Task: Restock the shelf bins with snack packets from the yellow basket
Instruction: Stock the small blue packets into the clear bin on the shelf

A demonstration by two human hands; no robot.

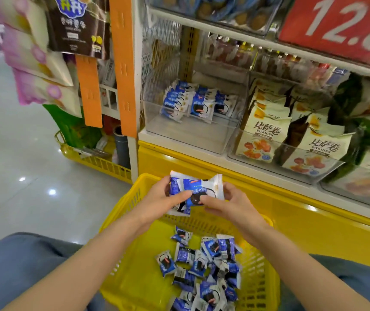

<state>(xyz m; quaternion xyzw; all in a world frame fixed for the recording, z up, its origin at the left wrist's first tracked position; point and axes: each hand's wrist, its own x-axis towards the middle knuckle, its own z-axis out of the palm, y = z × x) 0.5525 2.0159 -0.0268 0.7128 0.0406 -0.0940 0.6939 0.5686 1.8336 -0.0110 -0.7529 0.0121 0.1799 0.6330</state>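
Observation:
Both hands hold a small stack of blue-and-white snack packets (194, 189) above the far rim of the yellow basket (125, 263). My left hand (161, 198) grips the stack from the left, thumb across the front. My right hand (226, 200) pinches its right end. Several more of the same packets (204, 261) lie loose in the basket bottom. The clear shelf bin (190, 135) straight ahead holds a few rows of the same packets (193, 104) standing at its back; its front half is bare.
To the right, a clear bin (289, 162) is packed with cream snack bags. A yellow shelf base (291, 212) runs below the bins. A second yellow basket (98, 162) sits on the floor at left, behind orange hanging strips (123, 63). My knees flank the basket.

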